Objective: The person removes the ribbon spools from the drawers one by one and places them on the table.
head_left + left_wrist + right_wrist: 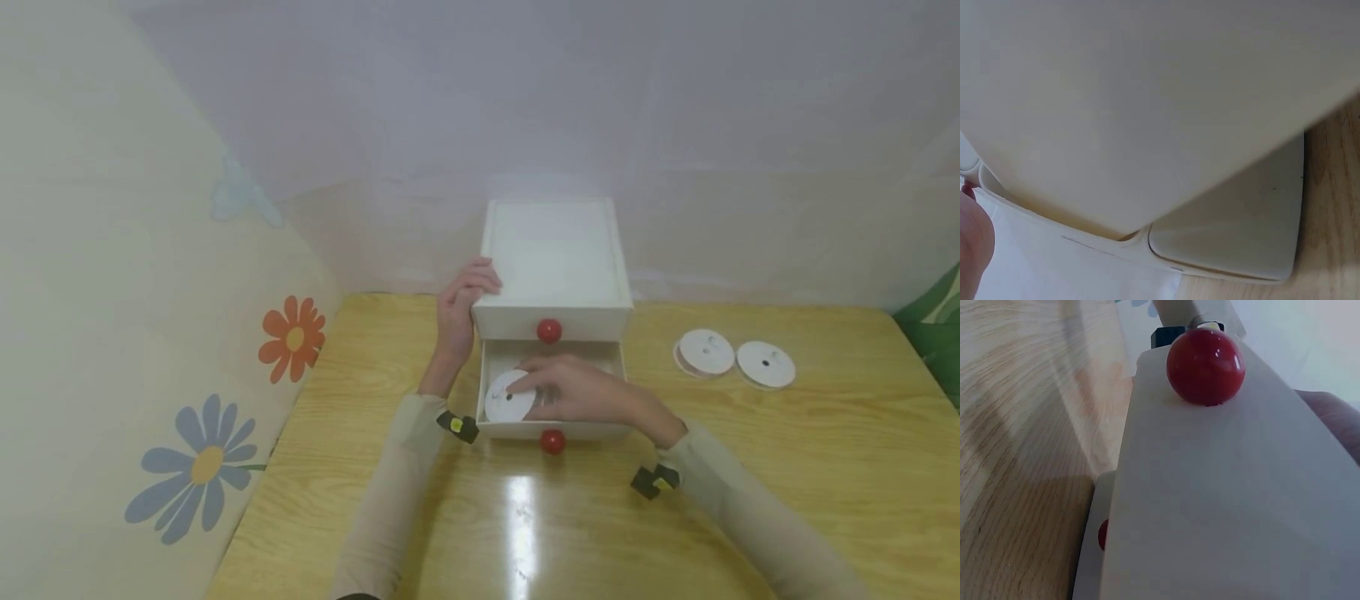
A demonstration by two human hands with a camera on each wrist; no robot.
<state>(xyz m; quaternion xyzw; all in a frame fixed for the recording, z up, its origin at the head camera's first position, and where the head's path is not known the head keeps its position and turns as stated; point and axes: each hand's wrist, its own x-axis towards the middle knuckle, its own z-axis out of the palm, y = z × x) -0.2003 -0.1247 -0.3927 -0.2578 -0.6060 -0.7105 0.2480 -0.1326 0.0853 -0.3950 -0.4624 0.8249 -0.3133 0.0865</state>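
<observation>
A small white drawer cabinet (555, 258) stands against the back wall, and the drawer below its top one is pulled out (553, 431). My left hand (461, 308) rests on the cabinet's left top edge, fingers lying over the top; in the left wrist view part of this hand (974, 247) shows at the far left. Inside the open drawer, at its front left, my right hand (577, 390) pinches a white spool (508, 402) with a dark center hole. The drawer front hides most of this hand in the right wrist view, where a red knob (1205, 367) is close.
Two more white spools, one (705, 352) beside the other (766, 364), lie flat on the wooden table (840, 433) right of the cabinet. A lower drawer's red knob (1103, 534) shows under the open drawer. A flower-printed wall (150, 333) borders the left side.
</observation>
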